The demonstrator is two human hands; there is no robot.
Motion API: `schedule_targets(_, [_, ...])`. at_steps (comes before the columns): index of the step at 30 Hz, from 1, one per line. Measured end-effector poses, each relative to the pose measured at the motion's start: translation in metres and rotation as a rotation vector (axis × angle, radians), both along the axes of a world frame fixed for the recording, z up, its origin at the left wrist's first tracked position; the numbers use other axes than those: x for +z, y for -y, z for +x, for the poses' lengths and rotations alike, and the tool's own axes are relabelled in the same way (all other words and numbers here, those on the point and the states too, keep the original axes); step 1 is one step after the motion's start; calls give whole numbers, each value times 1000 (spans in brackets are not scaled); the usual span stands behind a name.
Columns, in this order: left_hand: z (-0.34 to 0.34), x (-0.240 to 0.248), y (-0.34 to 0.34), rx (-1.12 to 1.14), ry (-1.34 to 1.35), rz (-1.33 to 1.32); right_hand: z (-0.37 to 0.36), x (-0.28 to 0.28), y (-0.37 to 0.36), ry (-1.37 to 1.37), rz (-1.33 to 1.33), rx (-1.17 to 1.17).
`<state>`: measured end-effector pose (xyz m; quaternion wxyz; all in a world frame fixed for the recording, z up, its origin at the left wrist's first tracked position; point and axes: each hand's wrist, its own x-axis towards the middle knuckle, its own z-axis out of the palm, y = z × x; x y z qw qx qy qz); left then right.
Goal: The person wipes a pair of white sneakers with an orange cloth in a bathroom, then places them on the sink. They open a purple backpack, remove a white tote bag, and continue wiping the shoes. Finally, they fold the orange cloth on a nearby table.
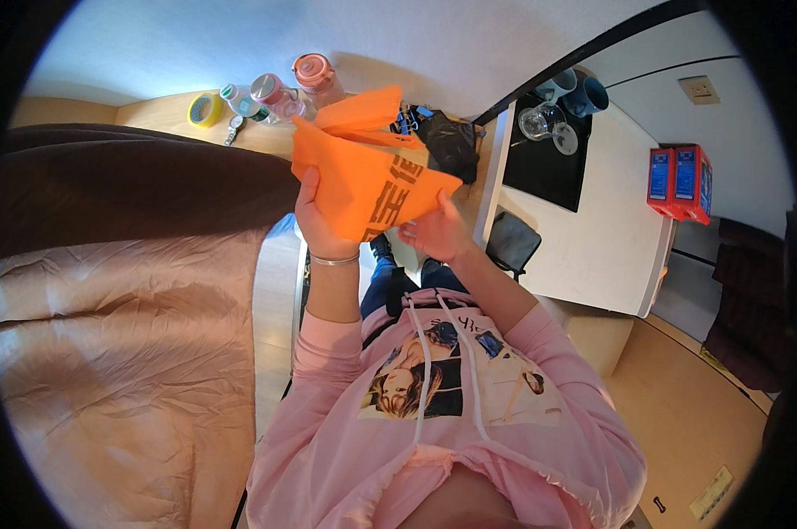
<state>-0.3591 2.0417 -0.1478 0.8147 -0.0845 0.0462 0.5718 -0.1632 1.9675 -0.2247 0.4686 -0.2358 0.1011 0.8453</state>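
Observation:
An orange fabric bag (346,176) with dark print is held up in front of me, its upper part folded and gaping. My left hand (319,216) grips its lower left side, thumb on the front and the other fingers hidden behind the cloth. At the lower right corner my right hand (438,231) holds the edge, thumb on top and fingertips curling beneath. Beyond the bag, a dark crumpled plastic bag (451,148) lies on the wooden ledge, beside some small dark clips (407,119).
On the ledge stand two pink-lidded bottles (315,75) (275,95), a small bottle (240,99), yellow tape (204,110) and a watch (234,130). A bed (125,335) lies left. To the right, a white table (592,256) bears a black tray (540,181) with cups and red boxes (681,183).

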Motion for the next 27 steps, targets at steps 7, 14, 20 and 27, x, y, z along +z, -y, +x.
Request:
schedule_targets(7, [-14,1,-1,10,34,60,25,13,-20,318,-35,-334])
schedule_targets(14, [-40,-30,1,171,-163,-197,64,45,-25,390,-28,-401])
schedule_targets(20, [-57,-74,24,263,-361,-397,74,72,-27,856,175,-257])
schedule_targets(27, [-82,-161,40,169,-158,-607,57,135,-32,1297,505,1])
